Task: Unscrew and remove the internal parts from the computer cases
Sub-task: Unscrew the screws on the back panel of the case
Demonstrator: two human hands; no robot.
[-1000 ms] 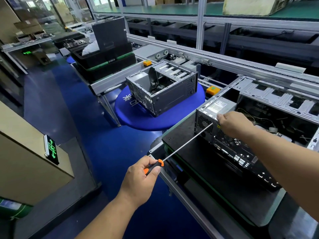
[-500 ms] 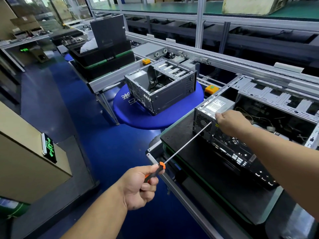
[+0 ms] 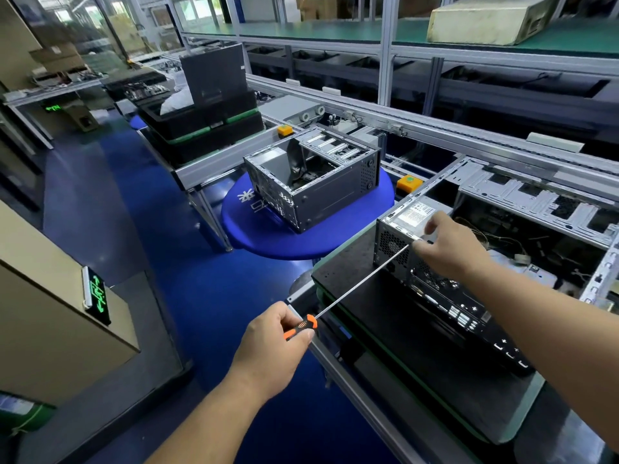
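Computer case lay on the black pallet, rear edge facing me. My left hand gripped the screwdriver over the pallet's near edge; my right hand pinched its tip at the case's upper corner.

Blue round stool standing on the blue floor; green-lit sign glowing on a beige cabinet; yellowed casing lying on the green shelf.

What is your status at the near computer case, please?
Left hand grips orange-and-black long-shaft screwdriver. Right hand steadies its tip at rear top edge of dark metal computer case. Nothing blocking the shaft.
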